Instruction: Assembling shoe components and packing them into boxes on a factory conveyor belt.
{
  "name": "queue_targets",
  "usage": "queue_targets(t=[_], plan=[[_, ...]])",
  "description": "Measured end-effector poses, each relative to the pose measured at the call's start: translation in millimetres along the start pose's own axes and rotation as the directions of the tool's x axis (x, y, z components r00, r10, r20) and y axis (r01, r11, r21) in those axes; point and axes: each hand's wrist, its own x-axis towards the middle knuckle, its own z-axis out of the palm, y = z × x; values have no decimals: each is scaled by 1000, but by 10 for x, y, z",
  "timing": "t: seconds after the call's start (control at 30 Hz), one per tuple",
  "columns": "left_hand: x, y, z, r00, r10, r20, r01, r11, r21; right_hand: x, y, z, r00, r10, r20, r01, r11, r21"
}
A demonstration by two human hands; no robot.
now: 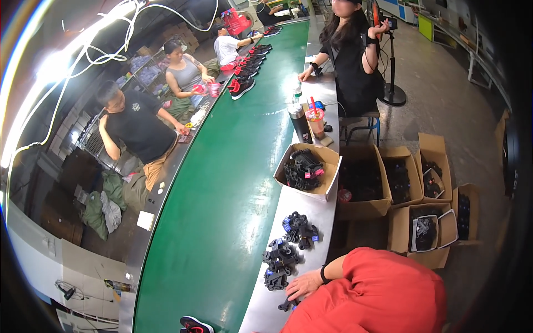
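Observation:
My left hand (304,286) rests on the steel ledge (311,208) beside the green conveyor belt (233,183), with a black band on its wrist and a red sleeve above. Its fingers are apart and hold nothing. The fingertips lie next to a small black plastic part (286,304). Just beyond the hand are two heaps of black shoe parts with blue tags (282,262) (300,228). My right hand is out of sight.
An open carton of black parts (307,171) stands farther along the ledge, then a flask (300,123) and a lidded drink cup (315,122). More cartons (425,227) sit on the floor at right. Across the belt, seated people work beside red-and-black shoes (242,86). A person in black stands at the ledge.

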Motion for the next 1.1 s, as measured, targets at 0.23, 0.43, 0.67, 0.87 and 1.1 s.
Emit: queue_targets(t=[0.23,0.43,0.67,0.87,1.1], plan=[[-137,52,-129,999,-23,-33,22,999,-37,-13,-50,1,1000,-9,-18,9,1000,27],[-575,-104,249,995,-101,17,102,989,-108,-42,-91,52,999,22,-33,-20,998,57],[-884,-103,232,981,-153,123,177,958,-225,45,-73,-111,999,16,-45,-14,999,44],[-917,27,91,987,-126,103,146,966,-213,82,-161,-124,977,177,-117,-178,984,6],[-954,-36,189,977,-146,155,176,964,-199,366,-335,-397,976,216,8,-215,974,-72]])
